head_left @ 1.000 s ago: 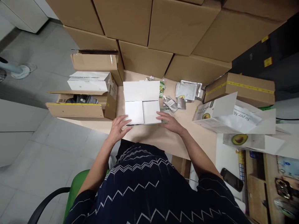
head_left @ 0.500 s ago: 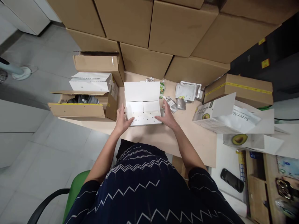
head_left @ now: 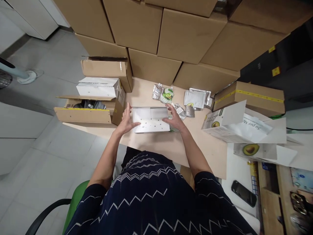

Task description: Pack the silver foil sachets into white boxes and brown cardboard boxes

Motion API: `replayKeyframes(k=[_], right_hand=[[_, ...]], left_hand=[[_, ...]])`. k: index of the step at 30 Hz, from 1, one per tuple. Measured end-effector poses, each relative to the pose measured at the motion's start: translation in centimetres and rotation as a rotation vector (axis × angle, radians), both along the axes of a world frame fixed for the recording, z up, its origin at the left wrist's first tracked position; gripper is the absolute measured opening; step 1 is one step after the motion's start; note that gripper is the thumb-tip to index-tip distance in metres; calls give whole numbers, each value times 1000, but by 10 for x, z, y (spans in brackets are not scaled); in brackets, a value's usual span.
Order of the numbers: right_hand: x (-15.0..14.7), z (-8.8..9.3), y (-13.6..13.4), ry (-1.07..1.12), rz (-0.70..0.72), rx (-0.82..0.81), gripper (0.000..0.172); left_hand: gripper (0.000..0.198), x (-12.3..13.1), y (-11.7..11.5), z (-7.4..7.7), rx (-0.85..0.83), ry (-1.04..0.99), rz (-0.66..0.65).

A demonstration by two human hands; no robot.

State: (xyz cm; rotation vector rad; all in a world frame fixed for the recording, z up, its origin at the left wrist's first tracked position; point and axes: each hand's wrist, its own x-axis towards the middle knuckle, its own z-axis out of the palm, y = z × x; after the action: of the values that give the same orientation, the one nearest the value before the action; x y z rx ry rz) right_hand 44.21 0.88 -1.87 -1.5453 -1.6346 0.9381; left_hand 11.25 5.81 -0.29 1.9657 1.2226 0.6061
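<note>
Remotely, I see left hand (head_left: 126, 120) and right hand (head_left: 174, 119), fingers apart, flanking the white box (head_left: 151, 121); even thumb pressure should keep it square.

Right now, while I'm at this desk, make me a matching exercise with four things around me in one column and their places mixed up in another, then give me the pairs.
Things
1. Middle white box
2. Phone
3. Green pouch
4. Chair

Places
A. Beside a silver pouch, near the stacked cartons
B. At the picture's lower left
C. Between the left hand and the right hand
D. On a white surface at the right

Pairs: 1-C, 2-D, 3-A, 4-B
</note>
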Motion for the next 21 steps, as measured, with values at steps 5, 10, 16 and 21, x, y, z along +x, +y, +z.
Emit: replayKeyframes(k=[5,10,16,21], right_hand=[[11,-7,-11,71,52,-11,53],[19,-3,-22,188,107,-154,52],[1,4,-47,66,172,-282,96],[-32,-5,-51,-164,30,-162,102]], left_hand=[[49,-12,-10,-4,115,103,-28],[45,-22,-24,1,81,178,-75],[74,-10,-58,2,-138,157,-92],[88,5,-56,-16,-104,203,57]])
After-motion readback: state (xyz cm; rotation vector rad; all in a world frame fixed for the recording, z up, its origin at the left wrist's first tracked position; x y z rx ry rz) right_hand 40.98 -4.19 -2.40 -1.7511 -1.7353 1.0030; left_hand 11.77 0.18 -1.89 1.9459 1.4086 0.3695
